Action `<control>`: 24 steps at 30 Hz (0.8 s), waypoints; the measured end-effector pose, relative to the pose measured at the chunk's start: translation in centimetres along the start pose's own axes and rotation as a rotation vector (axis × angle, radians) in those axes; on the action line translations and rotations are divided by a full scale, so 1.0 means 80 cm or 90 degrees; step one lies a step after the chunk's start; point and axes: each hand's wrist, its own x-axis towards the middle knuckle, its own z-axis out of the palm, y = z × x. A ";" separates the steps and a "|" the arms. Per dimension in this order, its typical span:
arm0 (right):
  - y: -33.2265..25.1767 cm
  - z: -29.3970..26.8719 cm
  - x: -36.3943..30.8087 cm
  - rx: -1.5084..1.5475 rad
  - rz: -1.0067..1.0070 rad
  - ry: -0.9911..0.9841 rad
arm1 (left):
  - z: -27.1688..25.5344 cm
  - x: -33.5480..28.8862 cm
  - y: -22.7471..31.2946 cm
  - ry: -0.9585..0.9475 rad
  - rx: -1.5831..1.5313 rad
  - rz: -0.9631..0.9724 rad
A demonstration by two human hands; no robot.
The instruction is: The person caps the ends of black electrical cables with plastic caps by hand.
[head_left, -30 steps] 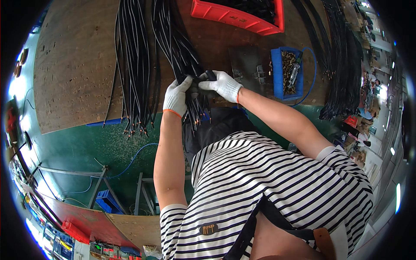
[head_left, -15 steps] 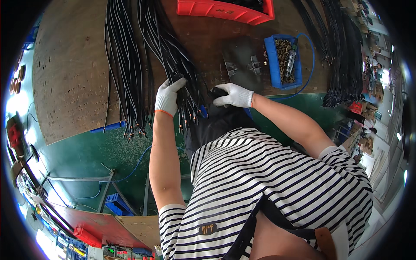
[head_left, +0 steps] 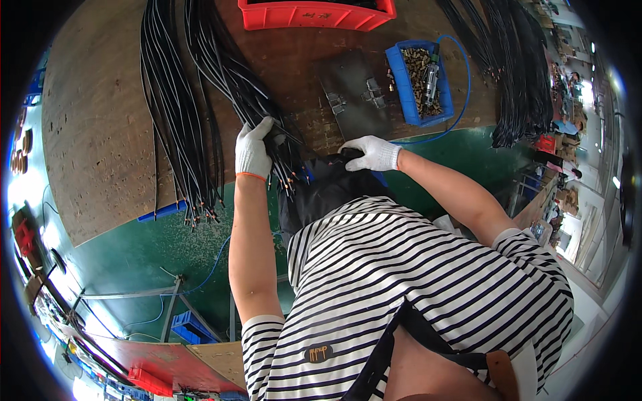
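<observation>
The left hand (head_left: pixel 254 148), in a white knitted glove, closes its grip around a bundle of black cables (head_left: pixel 242 87), near the lower ends. That bundle runs down across the wooden bench (head_left: pixel 100 134), its copper-coloured tips reaching past the near edge. The gloved right hand (head_left: pixel 370 154), apart from the cables, has its fingers curled on a small black object (head_left: pixel 350 156), mostly hidden. A second cable bundle (head_left: pixel 177 127) lies to the left; a blue bin (head_left: pixel 405 87) of brass-coloured fittings (head_left: pixel 416 67) sits farther right, beyond a dark plate (head_left: pixel 354 120).
</observation>
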 end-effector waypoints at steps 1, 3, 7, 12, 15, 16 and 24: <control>0.003 -0.001 -0.005 0.003 0.003 -0.005 | 0.002 0.000 0.000 -0.001 -0.008 0.003; 0.009 -0.001 -0.011 0.009 0.010 -0.015 | 0.006 0.000 -0.001 -0.003 -0.015 0.003; 0.013 0.004 -0.013 0.049 -0.012 0.014 | 0.010 0.002 -0.002 -0.001 -0.009 0.004; 0.000 0.001 -0.016 -0.077 -0.100 0.083 | 0.014 0.004 -0.002 0.007 0.008 0.004; -0.011 -0.001 -0.019 -0.146 -0.113 0.098 | 0.026 0.005 -0.004 0.020 -0.017 -0.004; -0.012 -0.001 -0.019 -0.146 -0.113 0.098 | 0.029 0.006 -0.005 0.027 -0.017 0.000; -0.014 0.019 -0.028 0.360 0.091 0.095 | 0.043 0.012 -0.016 0.038 -0.065 0.043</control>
